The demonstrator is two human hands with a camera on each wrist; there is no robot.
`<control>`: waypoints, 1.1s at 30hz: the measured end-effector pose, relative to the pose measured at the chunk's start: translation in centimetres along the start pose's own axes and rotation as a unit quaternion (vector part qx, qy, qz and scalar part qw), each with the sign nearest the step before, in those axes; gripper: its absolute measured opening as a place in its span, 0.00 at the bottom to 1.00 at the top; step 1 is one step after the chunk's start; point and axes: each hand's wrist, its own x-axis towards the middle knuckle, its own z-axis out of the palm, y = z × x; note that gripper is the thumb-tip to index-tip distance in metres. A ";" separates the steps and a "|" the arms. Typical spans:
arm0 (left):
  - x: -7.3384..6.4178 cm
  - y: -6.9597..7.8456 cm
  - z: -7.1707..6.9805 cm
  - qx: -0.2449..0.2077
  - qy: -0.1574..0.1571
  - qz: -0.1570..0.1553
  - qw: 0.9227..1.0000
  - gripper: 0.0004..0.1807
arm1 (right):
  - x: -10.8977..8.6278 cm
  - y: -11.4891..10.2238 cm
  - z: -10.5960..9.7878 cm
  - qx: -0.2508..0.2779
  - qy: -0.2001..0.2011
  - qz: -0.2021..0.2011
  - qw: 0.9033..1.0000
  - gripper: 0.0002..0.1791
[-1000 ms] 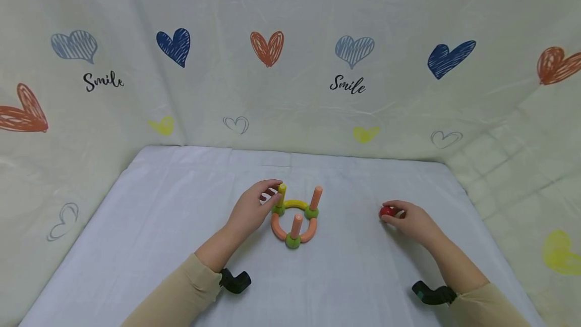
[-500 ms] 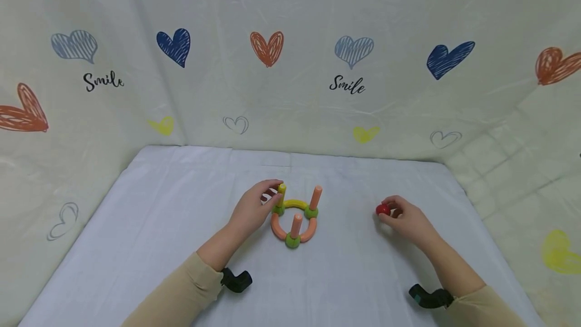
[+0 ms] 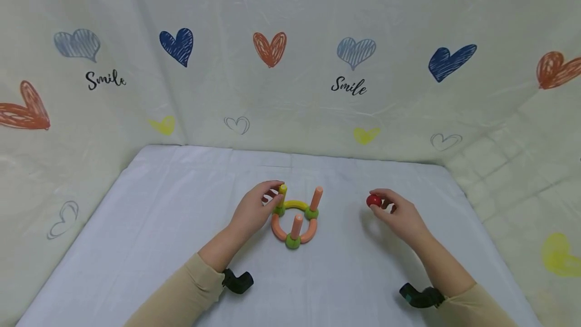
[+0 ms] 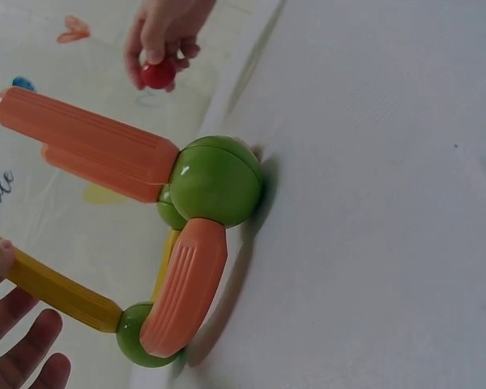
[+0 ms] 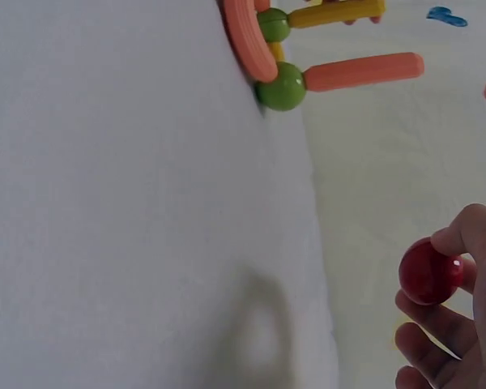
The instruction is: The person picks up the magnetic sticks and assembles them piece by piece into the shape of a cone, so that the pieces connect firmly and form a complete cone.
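Observation:
A toy frame of building rods and balls stands on the table: a ring of orange curved rods (image 3: 277, 228) and a yellow curved rod (image 3: 296, 204), joined by green balls (image 3: 292, 241). Two orange straight rods (image 3: 316, 199) and a yellow straight rod (image 3: 282, 196) rise from the balls. My left hand (image 3: 251, 208) pinches the yellow straight rod near its top; in the left wrist view its other fingers (image 4: 28, 352) are spread below. Off to the right, my right hand (image 3: 403, 218) pinches a shiny red ball (image 5: 428, 271) between thumb and fingers, raised over the table.
White cloth covers the table (image 3: 159, 236). Behind it hangs a pale curtain (image 3: 290, 95) printed with hearts and "Smile". A black wrist camera (image 3: 238, 282) sits on the left wrist, another black camera (image 3: 422, 296) on the right.
My right hand has carried the red ball leftward and up, nearer the toy frame, its shadow now further from it. The left hand has stayed at the yellow straight rod.

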 end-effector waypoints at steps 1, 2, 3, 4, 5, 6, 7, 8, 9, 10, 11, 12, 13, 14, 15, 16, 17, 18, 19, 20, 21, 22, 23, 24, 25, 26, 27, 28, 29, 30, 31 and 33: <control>0.0 0.0 0.0 -0.002 0.000 0.000 1.000 0.20 | 0.0 -0.3 0.1 0.001 0.002 -0.003 1.000 0.24; 0.0 0.0 0.0 -0.004 -0.001 0.001 1.000 0.20 | 0.1 -0.6 0.2 0.003 0.004 -0.004 1.000 0.23; 0.0 0.1 0.0 -0.006 -0.001 0.002 1.000 0.20 | 0.2 -1.0 0.3 0.006 0.005 -0.005 1.000 0.23; 0.0 0.1 0.0 -0.008 -0.002 0.002 1.000 0.20 | 0.2 -1.3 0.4 0.010 0.007 -0.006 1.000 0.23; 0.0 0.1 0.0 -0.010 -0.002 0.002 1.000 0.20 | 0.3 -1.7 0.5 0.014 0.008 -0.008 1.000 0.22; 0.0 0.2 0.0 -0.012 -0.002 0.002 1.000 0.20 | 0.4 -2.0 0.7 0.018 0.009 -0.011 1.000 0.22; -0.1 0.2 0.0 -0.012 -0.002 0.001 1.000 0.20 | 0.5 -2.3 0.8 0.022 0.011 -0.012 1.000 0.22; -0.1 0.2 0.0 -0.011 -0.001 0.001 1.000 0.20 | 0.6 -2.6 1.0 0.027 0.012 -0.014 0.999 0.22; -0.1 0.2 0.1 -0.010 0.000 0.001 1.000 0.20 | 0.7 -3.0 1.1 0.031 0.014 -0.016 0.999 0.21; -0.1 0.2 0.1 -0.009 0.000 0.002 1.000 0.20 | 0.8 -3.3 1.3 0.035 0.014 -0.017 0.999 0.21; 0.0 0.2 0.1 -0.009 0.000 0.002 1.000 0.20 | 0.9 -3.6 1.4 0.039 0.015 -0.017 0.999 0.21; 0.0 0.2 0.1 -0.009 0.000 0.004 1.000 0.20 | 1.0 -3.9 1.6 0.042 0.016 -0.018 0.999 0.21; 0.0 0.2 0.1 -0.009 0.000 0.006 1.000 0.20 | 1.0 -4.1 1.7 0.044 0.017 -0.017 0.999 0.21; 0.0 0.2 0.2 -0.009 0.000 0.007 1.000 0.20 | 1.1 -4.4 1.8 0.047 0.018 -0.017 0.999 0.21; 0.1 0.2 0.2 -0.009 -0.001 0.007 1.000 0.20 | 1.1 -4.6 1.9 0.049 0.020 -0.018 0.998 0.21; 0.1 0.2 0.2 -0.009 -0.002 0.007 1.000 0.20 | 1.2 -4.8 2.0 0.052 0.022 -0.020 0.998 0.21; 0.1 0.2 0.2 -0.008 -0.002 0.007 1.000 0.20 | 1.3 -5.0 2.1 0.054 0.025 -0.021 0.998 0.21; 0.1 0.2 0.3 -0.008 -0.002 0.006 1.000 0.20 | 1.3 -5.2 2.1 0.056 0.027 -0.022 0.998 0.21; 0.1 0.2 0.3 -0.006 -0.003 0.006 1.000 0.20 | 1.4 -5.4 2.2 0.060 0.029 -0.022 0.998 0.21; 0.1 0.3 0.3 -0.005 -0.003 0.005 1.000 0.20 | 1.4 -5.7 2.3 0.063 0.033 -0.024 0.997 0.21; 0.1 0.3 0.3 -0.003 -0.004 0.008 1.000 0.20 | 1.5 -5.9 2.4 0.066 0.037 -0.027 0.997 0.20; 0.1 0.3 0.3 -0.002 -0.004 0.008 1.000 0.20 | 1.5 -6.1 2.5 0.071 0.041 -0.029 0.996 0.20; 0.0 0.3 0.3 0.002 -0.004 0.009 1.000 0.20 | 1.6 -6.4 2.6 0.078 0.045 -0.032 0.995 0.20; 0.0 0.3 0.3 0.005 -0.004 0.010 1.000 0.20 | 1.6 -6.6 2.7 0.085 0.049 -0.037 0.994 0.20; 0.0 0.3 0.3 0.007 -0.005 0.010 1.000 0.20 | 1.6 -6.9 2.7 0.092 0.052 -0.043 0.993 0.20; 0.0 0.3 0.3 0.010 -0.004 0.012 1.000 0.20 | 1.7 -7.1 2.8 0.098 0.055 -0.049 0.992 0.19; -0.1 0.3 0.4 0.012 -0.002 0.014 1.000 0.20 | 1.7 -7.4 2.9 0.105 0.057 -0.055 0.991 0.19; 0.0 0.2 0.4 0.013 -0.001 0.013 1.000 0.20 | 1.8 -7.6 3.0 0.112 0.058 -0.061 0.990 0.19; -0.1 0.2 0.4 0.015 0.000 0.015 1.000 0.20 | 1.8 -7.9 3.1 0.117 0.059 -0.065 0.989 0.19; -0.1 0.2 0.4 0.013 0.002 0.016 1.000 0.20 | 1.9 -8.1 3.2 0.120 0.058 -0.068 0.989 0.19; -0.1 0.2 0.4 0.012 0.003 0.017 1.000 0.20 | 1.9 -8.3 3.4 0.124 0.058 -0.071 0.988 0.19; -0.1 0.2 0.4 0.010 0.005 0.020 1.000 0.20 | 2.0 -8.7 3.6 0.130 0.057 -0.075 0.987 0.19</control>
